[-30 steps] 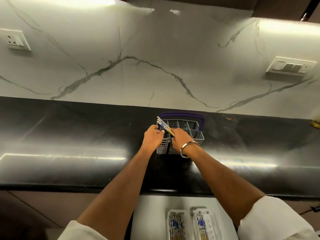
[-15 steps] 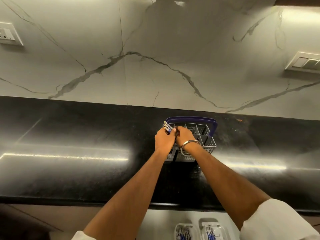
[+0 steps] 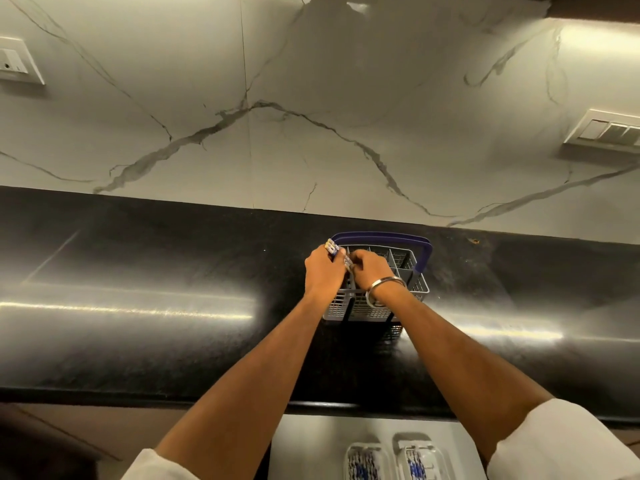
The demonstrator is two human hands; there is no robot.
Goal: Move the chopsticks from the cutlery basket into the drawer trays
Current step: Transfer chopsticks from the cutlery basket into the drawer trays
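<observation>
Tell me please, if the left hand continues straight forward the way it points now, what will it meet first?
Probably the blue handle of the cutlery basket. The left hand, gripping chopsticks, points away from the person toward the marble wall; the handle's left end lies just beyond. Depth is unclear.

- Only the blue-patterned ends of the bundled chopsticks (image 3: 331, 246) visible above the left hand (image 3: 323, 270); shafts hidden behind both hands.
- Right hand (image 3: 369, 270) curled at the bundle, fingertips hidden, grip unclear.
- Near-left compartments of the grey plastic cutlery basket with blue handle (image 3: 414, 268) covered by hands and wrists.
- Two clear plastic drawer trays (image 3: 398, 460) cut off by the bottom edge; contents blurred.
- White wall socket (image 3: 15, 65) cropped at left, white switch plate (image 3: 607, 130) at right.
</observation>
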